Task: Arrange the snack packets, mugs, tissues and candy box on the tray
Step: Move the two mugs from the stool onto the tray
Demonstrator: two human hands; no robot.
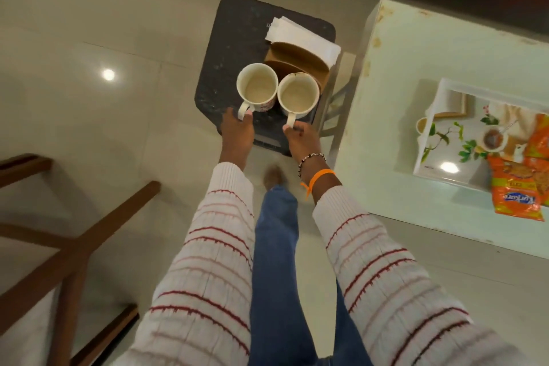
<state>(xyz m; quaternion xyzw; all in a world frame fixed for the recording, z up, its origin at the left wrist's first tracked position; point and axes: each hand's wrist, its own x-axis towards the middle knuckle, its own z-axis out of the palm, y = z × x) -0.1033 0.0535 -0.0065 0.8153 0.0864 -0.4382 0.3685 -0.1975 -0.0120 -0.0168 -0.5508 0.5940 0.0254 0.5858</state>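
Your left hand [237, 131] has its fingers closed on the handle of the left mug [257, 91], and your right hand [303, 140] pinches the handle of the right mug [298, 96], both mugs touching side by side over the dark stool [225, 47]. Behind them sit the brown candy box [300, 59] and white tissues [300, 36]. Well apart to your right, orange snack packets [518, 187] overlap the floral tray [454, 128] on the pale table [416, 47].

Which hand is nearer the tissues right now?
Right. The right hand, gripping the right mug's handle, sits below the tissues; the left hand, on the left mug's handle, is farther left.
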